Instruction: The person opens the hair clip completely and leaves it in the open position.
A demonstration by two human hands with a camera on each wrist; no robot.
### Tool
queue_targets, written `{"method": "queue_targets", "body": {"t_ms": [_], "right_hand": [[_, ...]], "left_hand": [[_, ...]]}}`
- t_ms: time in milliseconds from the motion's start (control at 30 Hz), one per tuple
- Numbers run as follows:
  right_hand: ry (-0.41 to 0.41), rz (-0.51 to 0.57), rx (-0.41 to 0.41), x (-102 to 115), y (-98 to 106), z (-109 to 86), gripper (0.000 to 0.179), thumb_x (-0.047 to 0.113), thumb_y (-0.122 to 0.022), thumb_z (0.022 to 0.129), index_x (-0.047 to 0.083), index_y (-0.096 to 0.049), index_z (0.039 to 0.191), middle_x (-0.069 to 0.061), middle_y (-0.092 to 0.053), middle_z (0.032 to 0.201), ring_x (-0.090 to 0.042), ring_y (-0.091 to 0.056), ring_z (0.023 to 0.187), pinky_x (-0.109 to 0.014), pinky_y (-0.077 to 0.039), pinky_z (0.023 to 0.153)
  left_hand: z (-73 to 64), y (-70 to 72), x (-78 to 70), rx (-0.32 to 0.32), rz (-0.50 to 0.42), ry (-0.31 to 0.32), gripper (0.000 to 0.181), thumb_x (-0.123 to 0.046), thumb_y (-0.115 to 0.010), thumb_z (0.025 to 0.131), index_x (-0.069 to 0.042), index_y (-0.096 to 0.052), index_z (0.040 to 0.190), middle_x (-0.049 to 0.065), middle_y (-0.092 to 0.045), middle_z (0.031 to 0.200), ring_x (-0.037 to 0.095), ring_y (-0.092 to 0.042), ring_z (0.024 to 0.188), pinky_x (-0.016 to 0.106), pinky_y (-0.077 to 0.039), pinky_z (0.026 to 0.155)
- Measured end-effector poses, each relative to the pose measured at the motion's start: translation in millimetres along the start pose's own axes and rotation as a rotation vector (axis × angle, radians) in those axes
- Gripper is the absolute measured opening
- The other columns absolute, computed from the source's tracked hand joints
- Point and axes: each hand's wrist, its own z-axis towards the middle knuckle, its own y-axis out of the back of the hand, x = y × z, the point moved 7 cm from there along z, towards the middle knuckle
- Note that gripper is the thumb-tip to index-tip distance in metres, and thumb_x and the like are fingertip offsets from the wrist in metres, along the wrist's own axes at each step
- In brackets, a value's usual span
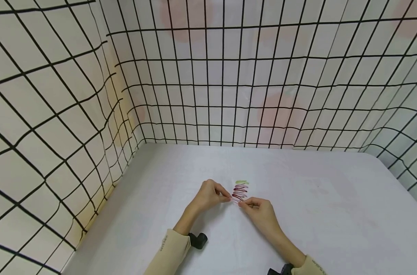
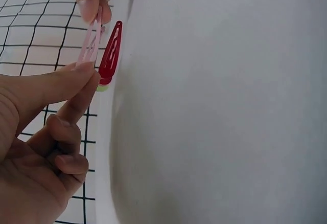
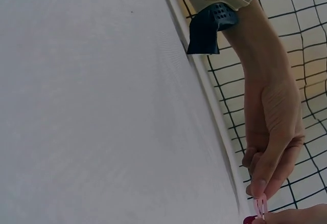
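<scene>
Between my two hands is a pale pink snap hair clip (image 2: 91,45), hanging just over the near end of a column of hair clips. My left hand (image 1: 208,196) pinches one end of it between thumb and forefinger, the other fingers curled. At its opposite end, the thumb and fingertips of my right hand (image 1: 261,215) grip the clip. Right behind them, dark red and pinkish clips (image 1: 240,190) lie side by side in a column, with a lime green clip (image 1: 242,181) at the far end. In the left wrist view a red clip (image 2: 111,55) shows beyond the pink one.
The clips lie on a white table (image 1: 315,191). Black wire grid panels (image 1: 222,84) stand along its left, back and right sides, with white sheeting behind them. A black wrist camera (image 1: 198,240) sits at my left cuff, another (image 1: 280,270) at my right.
</scene>
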Motion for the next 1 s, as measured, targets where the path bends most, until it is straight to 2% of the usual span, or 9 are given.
{"method": "queue_targets", "body": {"t_ms": [200, 333, 767, 1000], "right_hand": [[-0.006, -0.056, -0.042, 3.5, 3.3, -0.3, 0.007, 0.013, -0.08, 0.086, 0.007, -0.079, 0.084, -0.006, -0.075, 0.077, -0.003, -0.052, 0.058, -0.02, -0.039, 0.054], [-0.011, -0.085, -0.053, 2.9, 4.3, 0.5, 0.006, 0.013, -0.081, 0.085, 0.007, -0.08, 0.083, -0.004, -0.073, 0.073, -0.002, -0.05, 0.057, -0.02, -0.038, 0.053], [-0.004, -0.105, -0.086, -1.8, 5.5, 4.2, 0.004, 0.007, -0.08, 0.082, 0.004, -0.079, 0.08, -0.001, -0.067, 0.064, -0.004, -0.05, 0.055, -0.019, -0.038, 0.051], [-0.006, -0.13, -0.088, -1.8, 5.8, 4.3, 0.004, 0.007, -0.08, 0.081, 0.004, -0.079, 0.079, 0.0, -0.066, 0.063, -0.004, -0.05, 0.055, -0.019, -0.038, 0.052]], "left_hand": [[3.3, -2.6, 1.5, -0.01, 0.023, 0.004, 0.008, -0.003, -0.085, 0.078, -0.011, -0.083, 0.076, 0.002, -0.077, 0.075, 0.001, -0.045, 0.053, 0.016, -0.036, 0.05], [5.9, -5.0, 1.8, -0.012, 0.031, 0.008, 0.008, -0.001, -0.086, 0.076, -0.008, -0.082, 0.075, 0.004, -0.077, 0.075, 0.001, -0.044, 0.053, 0.016, -0.035, 0.05], [8.0, -8.2, 7.3, -0.011, 0.031, 0.067, 0.008, 0.0, -0.085, 0.076, -0.007, -0.082, 0.074, 0.005, -0.078, 0.075, 0.001, -0.047, 0.057, 0.016, -0.037, 0.053], [8.7, -10.8, 8.2, 0.011, 0.027, 0.073, 0.008, 0.001, -0.085, 0.076, -0.006, -0.082, 0.075, 0.006, -0.078, 0.074, 0.001, -0.051, 0.059, 0.016, -0.039, 0.054]]}}
